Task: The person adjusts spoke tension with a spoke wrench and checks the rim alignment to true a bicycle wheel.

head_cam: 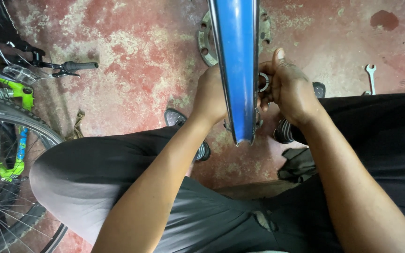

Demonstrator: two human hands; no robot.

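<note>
Both hands clamped either side of the blue frame tube (pixel 236 70), left hand (pixel 210 93) gripping, right hand (pixel 289 86) pinching a metal ring (pixel 263 82), fitting unfinished, spanner (pixel 371 77) idle right of it.

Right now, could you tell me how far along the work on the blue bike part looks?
Midway, it seems. The blue frame tube stands between the knees, with both hands at it: left hand behind it, right hand holding a metal ring against its side. The spanner lies untouched on the floor. Whether the ring is going on or off, I cannot tell.
</note>
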